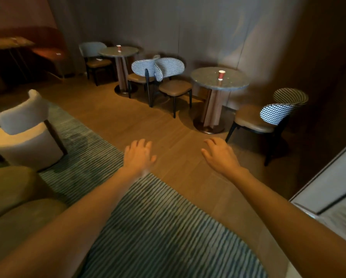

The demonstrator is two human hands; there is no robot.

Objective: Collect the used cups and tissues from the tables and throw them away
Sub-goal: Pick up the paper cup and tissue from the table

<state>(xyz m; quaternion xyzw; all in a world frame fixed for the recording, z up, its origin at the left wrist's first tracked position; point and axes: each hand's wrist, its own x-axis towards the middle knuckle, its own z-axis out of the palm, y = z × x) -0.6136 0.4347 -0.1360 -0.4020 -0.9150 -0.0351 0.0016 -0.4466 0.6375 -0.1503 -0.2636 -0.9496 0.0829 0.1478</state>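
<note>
A red paper cup (221, 75) stands upright on the nearer round stone-topped table (236, 85) at the right. A second red cup (118, 48) stands on the farther round table (110, 53) at the back. Something small and pale lies on the seat of the chair (99, 62) behind that far table; I cannot tell what it is. My left hand (139, 155) and my right hand (221, 154) are stretched out in front of me above the floor, palms down, fingers relaxed, holding nothing. Both are well short of the tables.
Houndstooth-backed chairs (169, 77) stand between the two tables, another (276, 115) right of the near table. A white round armchair (26, 135) sits at the left on a striped rug (148, 227). Wood floor runs ahead to the tables. A pale cabinet edge (332, 187) is at the right.
</note>
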